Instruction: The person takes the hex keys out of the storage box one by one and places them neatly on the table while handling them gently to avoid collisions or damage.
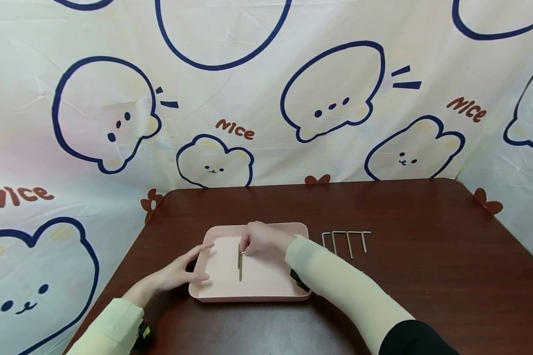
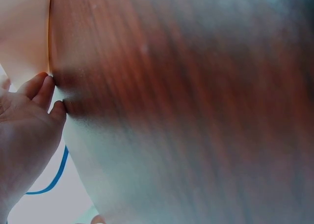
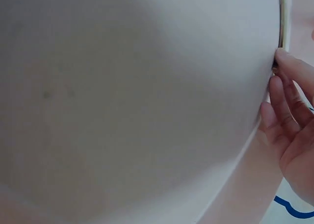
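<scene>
A pale pink tray (image 1: 266, 299) lies on the table. My right hand (image 1: 261, 237) reaches over it from the right, thumb and fingertips pinching an L-shaped hex key (image 1: 241, 271) by its upper end. Close alongside, to the left, is a second hex key (image 1: 238, 256) with a brassy tone. In the right wrist view the fingertips (image 3: 277, 82) are at a thin metal rod (image 3: 282, 18). At the tray's left side, my left hand (image 1: 175, 271) rests with thumb and index finger spread over the rim, other fingers lying along its outside.
Several more L-shaped hex keys (image 1: 349, 244) lie in a row on the dark wooden table (image 1: 426, 276), right of the tray. Behind the table hangs a pale cloth (image 1: 266, 98) with bear drawings.
</scene>
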Motion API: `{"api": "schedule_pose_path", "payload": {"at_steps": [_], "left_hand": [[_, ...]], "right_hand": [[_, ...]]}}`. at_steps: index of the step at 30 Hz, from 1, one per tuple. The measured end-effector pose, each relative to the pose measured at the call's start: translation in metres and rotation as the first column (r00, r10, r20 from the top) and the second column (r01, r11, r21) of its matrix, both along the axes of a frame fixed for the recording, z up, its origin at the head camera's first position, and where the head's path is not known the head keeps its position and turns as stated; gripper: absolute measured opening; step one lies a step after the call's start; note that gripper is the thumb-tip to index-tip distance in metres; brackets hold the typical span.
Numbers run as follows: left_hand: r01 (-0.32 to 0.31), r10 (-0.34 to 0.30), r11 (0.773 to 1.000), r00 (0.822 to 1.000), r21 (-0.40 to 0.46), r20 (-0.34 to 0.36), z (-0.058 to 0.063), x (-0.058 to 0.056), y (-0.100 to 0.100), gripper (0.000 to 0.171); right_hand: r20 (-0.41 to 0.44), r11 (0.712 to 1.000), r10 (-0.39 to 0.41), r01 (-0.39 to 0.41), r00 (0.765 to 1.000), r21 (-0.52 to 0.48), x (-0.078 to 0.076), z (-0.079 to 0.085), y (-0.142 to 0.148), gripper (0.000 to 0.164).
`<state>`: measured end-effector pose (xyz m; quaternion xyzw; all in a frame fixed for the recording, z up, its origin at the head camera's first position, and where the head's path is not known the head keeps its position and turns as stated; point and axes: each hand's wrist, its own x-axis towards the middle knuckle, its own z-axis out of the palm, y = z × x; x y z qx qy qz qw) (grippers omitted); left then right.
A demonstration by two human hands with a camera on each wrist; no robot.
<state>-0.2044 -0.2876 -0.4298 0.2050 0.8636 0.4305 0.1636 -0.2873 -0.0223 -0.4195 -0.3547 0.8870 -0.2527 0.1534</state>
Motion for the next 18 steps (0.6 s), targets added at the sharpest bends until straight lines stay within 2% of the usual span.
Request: {"api": "schedule_pose_path", "payload": {"at_steps": [9,18], "left_hand": [[-0.007,0.007,1.000,1.000,-0.004,0.009,0.0011,-0.0008,-0.0001,0.079],[-0.016,0.016,1.000,1.000,-0.004,0.018,0.0016,0.0009,0.0012,0.079]], "right_hand": [[-0.052,0.998,0.037,-0.034,0.998,0.052,-0.0014,-0.0003,-0.0027,0.004],[-0.051,0.997,0.070,-0.069,0.996,0.020,0.0015,-0.0026,-0.0002,0.011]]}}
